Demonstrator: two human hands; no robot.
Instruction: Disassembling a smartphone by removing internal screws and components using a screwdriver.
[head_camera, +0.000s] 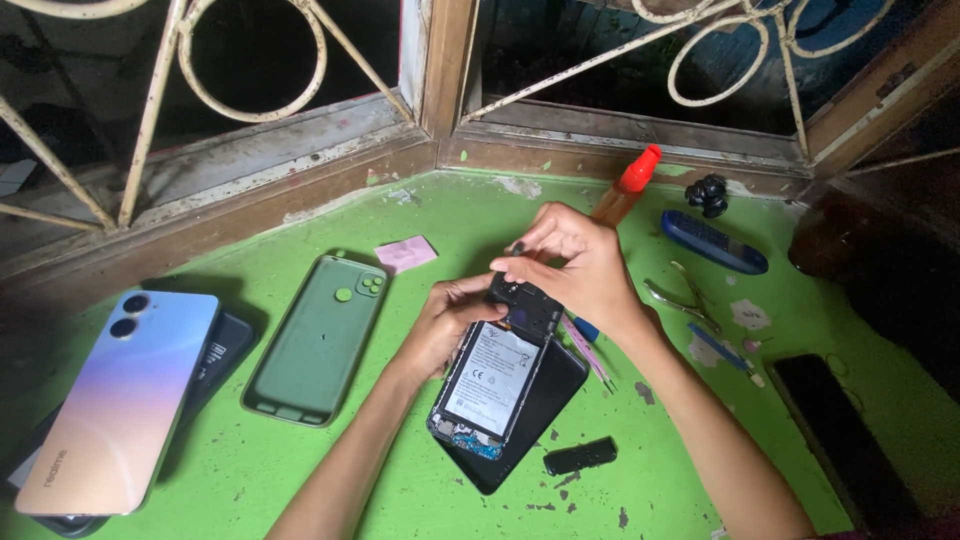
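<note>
**Opened phone held over green desk**

Green desk (420, 210) with chipped paint, set below a barred window (250, 60). At far left, a pastel phone (120, 400) lying back up across a dark phone (225, 345). Just right of these, a green phone case (318, 340), inner side up. At centre, the opened phone (495, 385), back removed and white-labelled battery showing, tilted up over a black back cover (540, 400) lying on the desk. Far right, a black slab (835, 430) at the desk edge. Behind the hands, a bottle with an orange cap (632, 180), a blue oblong tool (712, 242), metal tweezers (682, 300). Left hand (445, 325) gripping the opened phone's upper left side. Right hand (575, 265) with fingertips pinched narrow at the phone's top end, on the black camera part. Near the window, a small pink pad (405, 254). Below the phone, a small black piece (580, 456) lying loose.
</note>
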